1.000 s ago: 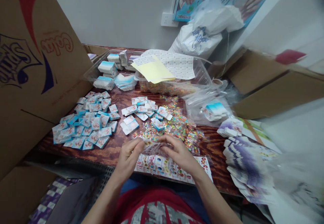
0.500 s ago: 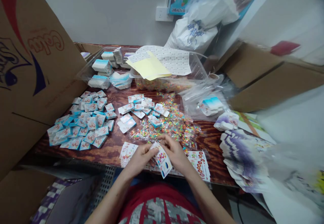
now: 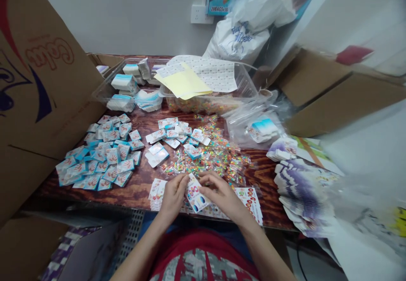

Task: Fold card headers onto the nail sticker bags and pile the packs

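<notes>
My left hand point(image 3: 173, 194) pinches the left edge of a small white sticker sheet point(image 3: 195, 197), printed with pink and blue shapes. On its other side is my right hand point(image 3: 221, 194), fingers curved and apart from the thumb, which is at the sheet's right edge. Under and beside both hands lie more printed sheets point(image 3: 250, 200) along the table's front edge. Just beyond the hands spreads a heap of small clear packets of coloured candy point(image 3: 211, 156). Several small white and blue boxes point(image 3: 171, 133) lie left of the packets, some with flaps open.
A large pile of small boxes point(image 3: 111, 156) covers the table's left, beside a tall carton point(image 3: 41, 82). Clear trays point(image 3: 250, 84) with stacked flat boxes and packets stand behind. At right are a plastic bag point(image 3: 231, 128) and fanned purple-white cards point(image 3: 303, 192).
The sheet has turned flatter and shifted slightly left. My right hand has loosened and its fingers have spread away from the left hand. The view has shifted a little.
</notes>
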`<state>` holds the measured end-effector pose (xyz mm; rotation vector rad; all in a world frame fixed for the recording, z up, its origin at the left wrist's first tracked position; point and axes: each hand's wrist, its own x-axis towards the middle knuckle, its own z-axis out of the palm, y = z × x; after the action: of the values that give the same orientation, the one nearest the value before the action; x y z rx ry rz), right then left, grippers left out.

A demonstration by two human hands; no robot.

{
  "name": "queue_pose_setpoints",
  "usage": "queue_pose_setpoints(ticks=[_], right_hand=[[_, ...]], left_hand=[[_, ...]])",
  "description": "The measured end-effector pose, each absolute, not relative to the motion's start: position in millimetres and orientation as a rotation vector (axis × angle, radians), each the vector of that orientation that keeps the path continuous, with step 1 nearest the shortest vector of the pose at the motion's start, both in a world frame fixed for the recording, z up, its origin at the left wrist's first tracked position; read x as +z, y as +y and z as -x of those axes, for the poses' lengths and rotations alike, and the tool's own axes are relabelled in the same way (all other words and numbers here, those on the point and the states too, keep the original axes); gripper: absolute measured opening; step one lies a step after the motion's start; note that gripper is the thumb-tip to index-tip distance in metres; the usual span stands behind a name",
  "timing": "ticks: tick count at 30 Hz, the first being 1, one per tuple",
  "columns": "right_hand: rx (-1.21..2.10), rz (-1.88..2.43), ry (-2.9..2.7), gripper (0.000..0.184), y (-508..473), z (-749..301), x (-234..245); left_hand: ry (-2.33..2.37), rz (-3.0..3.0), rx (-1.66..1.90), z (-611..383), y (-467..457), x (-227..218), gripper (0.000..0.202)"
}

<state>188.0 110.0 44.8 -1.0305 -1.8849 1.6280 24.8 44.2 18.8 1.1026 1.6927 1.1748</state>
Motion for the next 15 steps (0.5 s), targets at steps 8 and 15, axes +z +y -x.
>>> queue_pose_setpoints(ticks=[8,15], right_hand=[[1.413,1.029,-2.008,0.019,104.9,-177.9,34.4],[1.755,1.188,-1.699,0.018,95.3,-187.6,12.7]], left_hand=[[1.445,-1.28,0.881,-15.4,39.2,28.2,0.033],[1.478,-1.079,1.009,-9.9,45.7,24.0,0.035]])
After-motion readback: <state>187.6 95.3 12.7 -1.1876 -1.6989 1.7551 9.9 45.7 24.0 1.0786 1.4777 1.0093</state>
